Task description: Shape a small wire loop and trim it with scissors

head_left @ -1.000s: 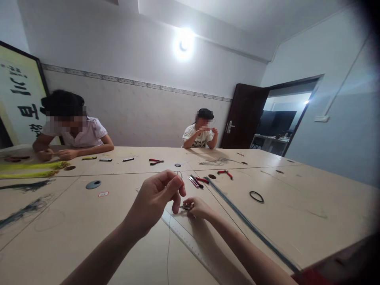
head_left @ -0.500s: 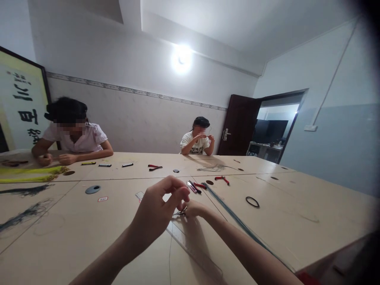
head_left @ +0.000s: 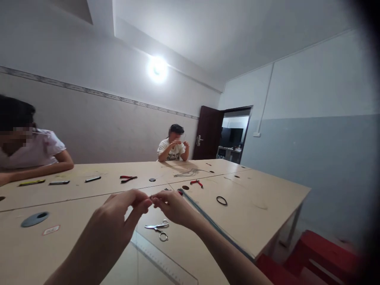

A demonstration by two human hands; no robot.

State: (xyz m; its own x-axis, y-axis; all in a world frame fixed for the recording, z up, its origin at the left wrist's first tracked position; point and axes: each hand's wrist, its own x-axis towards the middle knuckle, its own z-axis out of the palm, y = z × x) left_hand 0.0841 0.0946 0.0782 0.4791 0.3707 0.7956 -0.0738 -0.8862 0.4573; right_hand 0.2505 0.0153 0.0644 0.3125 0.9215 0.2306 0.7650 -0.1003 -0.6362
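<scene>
Before me, my left hand (head_left: 123,208) and my right hand (head_left: 175,206) meet at their fingertips, both closed in a pinch. A tiny dark bit shows between the tips, too small to make out. Below my left hand a thin cord (head_left: 137,257) hangs, faint against the table. The small metal scissors (head_left: 157,227) lie on the table under my right hand, blades apart. A clear ruler (head_left: 164,259) lies slanted nearer to me. Beyond my right wrist runs a bundle of grey-green cords (head_left: 208,219).
Red-handled pliers (head_left: 128,179), a second red pair (head_left: 196,183), a black ring (head_left: 221,200) and cutter knives (head_left: 59,182) lie across the table (head_left: 252,213). Two people sit opposite. Red stools (head_left: 323,257) stand at the right, past the table edge.
My right hand has let go of the scissors, which now lie on the table, and has risen to meet my left fingertips. The view has turned right.
</scene>
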